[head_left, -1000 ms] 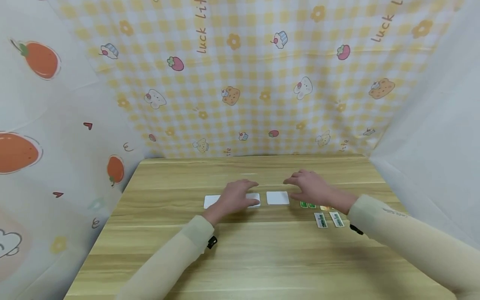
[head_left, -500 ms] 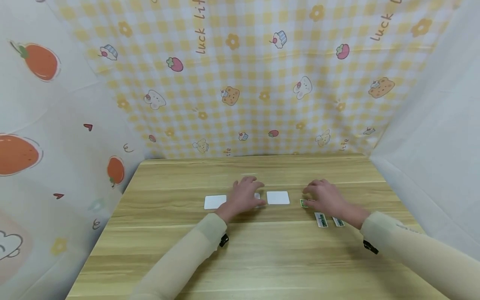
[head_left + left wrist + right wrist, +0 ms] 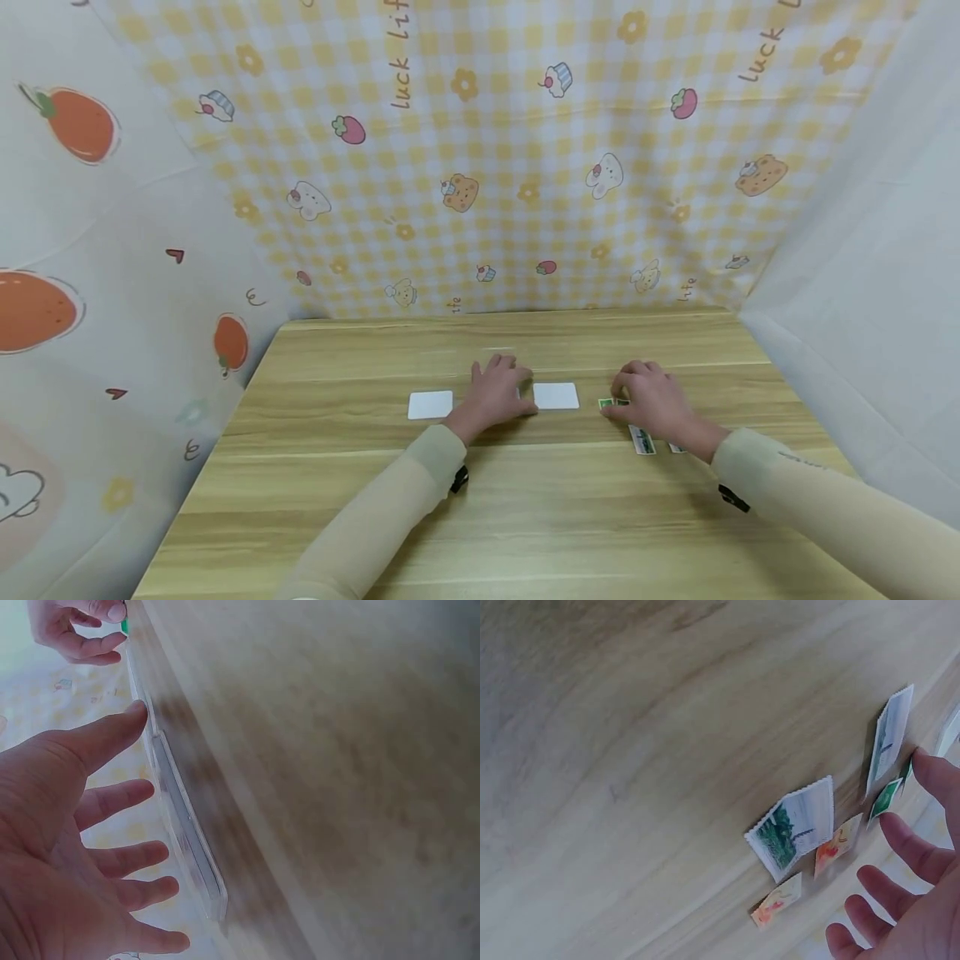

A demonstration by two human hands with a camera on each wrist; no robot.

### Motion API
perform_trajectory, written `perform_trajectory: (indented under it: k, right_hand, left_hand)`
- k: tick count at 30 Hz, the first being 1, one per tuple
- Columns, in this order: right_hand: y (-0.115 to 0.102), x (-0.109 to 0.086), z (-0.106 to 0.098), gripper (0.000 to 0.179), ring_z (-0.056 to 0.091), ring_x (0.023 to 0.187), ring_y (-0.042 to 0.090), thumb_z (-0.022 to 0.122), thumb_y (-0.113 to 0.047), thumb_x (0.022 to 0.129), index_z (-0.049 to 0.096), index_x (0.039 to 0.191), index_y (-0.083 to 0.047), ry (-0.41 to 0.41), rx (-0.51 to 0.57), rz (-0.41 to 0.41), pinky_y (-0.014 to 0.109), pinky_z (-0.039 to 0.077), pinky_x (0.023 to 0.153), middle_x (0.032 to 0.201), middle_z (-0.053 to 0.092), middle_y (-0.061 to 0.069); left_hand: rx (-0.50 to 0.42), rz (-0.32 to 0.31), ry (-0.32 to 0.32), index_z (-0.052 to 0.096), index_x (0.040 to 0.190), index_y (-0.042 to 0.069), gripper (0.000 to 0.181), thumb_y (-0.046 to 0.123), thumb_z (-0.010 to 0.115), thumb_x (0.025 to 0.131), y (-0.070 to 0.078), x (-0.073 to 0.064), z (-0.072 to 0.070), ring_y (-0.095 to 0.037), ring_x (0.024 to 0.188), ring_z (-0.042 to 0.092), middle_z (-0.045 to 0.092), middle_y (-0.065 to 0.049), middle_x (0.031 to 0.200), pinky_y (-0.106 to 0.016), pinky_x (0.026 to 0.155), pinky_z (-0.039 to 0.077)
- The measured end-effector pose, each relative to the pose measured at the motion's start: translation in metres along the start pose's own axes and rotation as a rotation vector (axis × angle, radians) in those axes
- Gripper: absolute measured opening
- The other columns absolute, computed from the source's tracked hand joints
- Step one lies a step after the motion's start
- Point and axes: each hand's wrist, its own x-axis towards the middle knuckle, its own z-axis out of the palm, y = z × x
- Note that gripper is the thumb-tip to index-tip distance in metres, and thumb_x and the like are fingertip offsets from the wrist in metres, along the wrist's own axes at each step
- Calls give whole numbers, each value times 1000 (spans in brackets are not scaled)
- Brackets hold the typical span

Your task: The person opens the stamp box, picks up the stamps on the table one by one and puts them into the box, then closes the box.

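My left hand reaches over a row of flat white cards with its fingers spread and nothing in its grasp. It covers most of the middle one; in the left wrist view a white slab with clear edges lies beside the fingertips. My right hand is low over some small stamps. Its thumb touches a green stamp, and its index fingertip is right at a second green stamp. Two larger landscape stamps and two orange stamps lie by the hand, partly hidden in the head view.
One white card lies left of the left hand, another white card between the hands. All rest on a wood-grain table. A checked curtain hangs along the back edge, and pale sheets stand at both sides.
My right hand has moved right from beside the white card down to the green stamps. The left hand has slid right over the middle white card.
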Motion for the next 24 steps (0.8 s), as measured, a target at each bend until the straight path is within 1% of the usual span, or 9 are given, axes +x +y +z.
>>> perform_trajectory:
  k: [4, 9, 15, 19, 24]
  right_hand:
    - [-3, 0, -1, 28, 52, 116, 43, 84, -46, 80, 76, 91, -21, 1, 7, 2, 65, 45, 83, 126, 61, 15]
    - [-7, 0, -4, 22, 51, 117, 45, 85, -41, 80, 73, 84, -24, -4, 30, 8, 67, 44, 83, 126, 61, 17]
    - [-8, 3, -4, 24, 51, 113, 44, 87, -39, 79, 66, 79, -25, -16, 36, 12, 63, 44, 79, 123, 61, 14]
    - [-9, 4, -3, 26, 52, 111, 44, 87, -37, 79, 64, 79, -24, -16, 35, 8, 62, 45, 77, 120, 61, 14]
    - [-12, 3, -3, 24, 52, 108, 42, 88, -34, 79, 68, 84, -22, 0, 22, -7, 61, 46, 76, 118, 61, 13]
  left_hand:
    - [15, -2, 0, 65, 136, 24, 60, 53, 78, 84, 1, 1, 2, -33, 141, 35, 48, -10, 148, -73, 108, 19]
    - [12, 5, -4, 66, 134, 24, 60, 53, 79, 83, 3, 2, 3, -32, 138, 37, 50, -8, 145, -74, 107, 19]
    - [15, 11, -14, 66, 134, 25, 60, 54, 79, 82, 5, 0, 2, -33, 138, 37, 49, -9, 146, -75, 106, 21]
    - [20, 12, -16, 67, 132, 25, 59, 54, 79, 83, 6, 0, 2, -32, 137, 38, 49, -9, 146, -75, 106, 21]
    - [35, 12, -12, 67, 132, 26, 58, 55, 78, 83, 6, -1, 2, -32, 137, 38, 49, -9, 146, -75, 106, 21]
